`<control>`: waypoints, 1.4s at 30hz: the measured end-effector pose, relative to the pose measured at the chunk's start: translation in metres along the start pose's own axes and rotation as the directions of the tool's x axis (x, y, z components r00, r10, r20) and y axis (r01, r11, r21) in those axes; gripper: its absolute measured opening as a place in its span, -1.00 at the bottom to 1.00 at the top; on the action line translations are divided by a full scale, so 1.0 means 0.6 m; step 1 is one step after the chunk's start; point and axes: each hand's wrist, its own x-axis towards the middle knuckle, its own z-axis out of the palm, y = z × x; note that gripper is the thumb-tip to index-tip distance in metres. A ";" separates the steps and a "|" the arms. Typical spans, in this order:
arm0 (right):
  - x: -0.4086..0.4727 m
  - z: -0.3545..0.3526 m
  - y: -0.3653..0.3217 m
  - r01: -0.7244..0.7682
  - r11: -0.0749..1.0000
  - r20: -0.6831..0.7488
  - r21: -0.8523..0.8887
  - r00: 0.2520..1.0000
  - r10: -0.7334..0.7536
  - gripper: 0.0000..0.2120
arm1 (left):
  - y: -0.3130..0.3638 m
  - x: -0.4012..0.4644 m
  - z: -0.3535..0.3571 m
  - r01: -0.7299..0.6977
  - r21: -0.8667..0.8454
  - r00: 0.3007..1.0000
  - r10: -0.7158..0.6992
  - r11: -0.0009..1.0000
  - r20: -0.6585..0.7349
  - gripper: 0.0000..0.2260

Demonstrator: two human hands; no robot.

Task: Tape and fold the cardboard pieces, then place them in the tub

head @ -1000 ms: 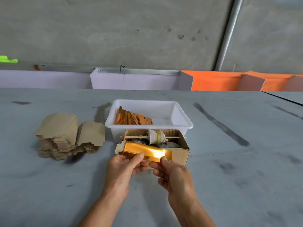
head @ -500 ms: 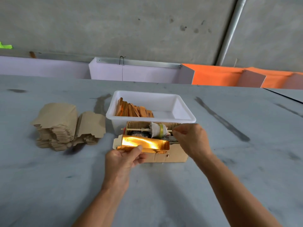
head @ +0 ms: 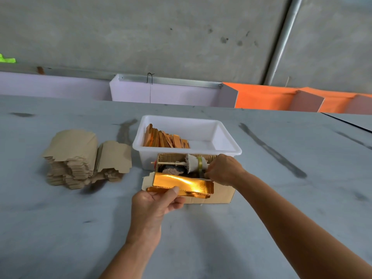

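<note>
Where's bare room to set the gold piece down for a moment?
Bare table right of the tub and the cardboard tape box, and in front between the forearms. Crowded: the blank stack sits close left of the tub; the tub's left half holds folded pieces.

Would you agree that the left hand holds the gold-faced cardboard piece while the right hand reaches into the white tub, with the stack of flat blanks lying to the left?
Not quite: the head view shows the right hand reaching into the small cardboard box at the tape roll, not the white tub. The left hand does hold the gold-faced cardboard piece, and the stack of flat blanks lies to the left.
</note>
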 end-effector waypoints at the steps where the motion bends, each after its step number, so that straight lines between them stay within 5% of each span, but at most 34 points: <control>1: 0.002 0.002 -0.001 -0.005 1.000 -0.002 0.005 1.000 0.005 -0.86 | -0.001 0.000 0.000 0.002 0.006 1.000 -0.002 1.000 -0.001 -0.91; 16: 0.013 0.018 -0.004 -0.129 0.984 -0.042 0.125 0.990 0.135 -0.73 | -0.009 0.001 0.000 0.032 0.051 0.999 -0.031 0.998 -0.018 -0.92; 25: 0.013 0.019 -0.007 -0.165 0.973 -0.072 0.159 0.981 0.178 -0.86 | -0.012 0.001 -0.001 0.041 0.059 0.999 -0.040 0.997 -0.021 -0.97; 32: 0.013 0.020 -0.010 -0.189 0.968 -0.069 0.166 0.977 0.203 -0.84 | -0.013 0.002 -0.001 0.045 0.049 0.998 -0.043 0.998 -0.035 -0.78; 42: 0.007 0.021 -0.020 -0.244 0.947 -0.065 0.209 0.963 0.262 -0.76 | -0.012 0.000 -0.002 0.067 0.070 0.998 -0.065 0.995 -0.025 -0.94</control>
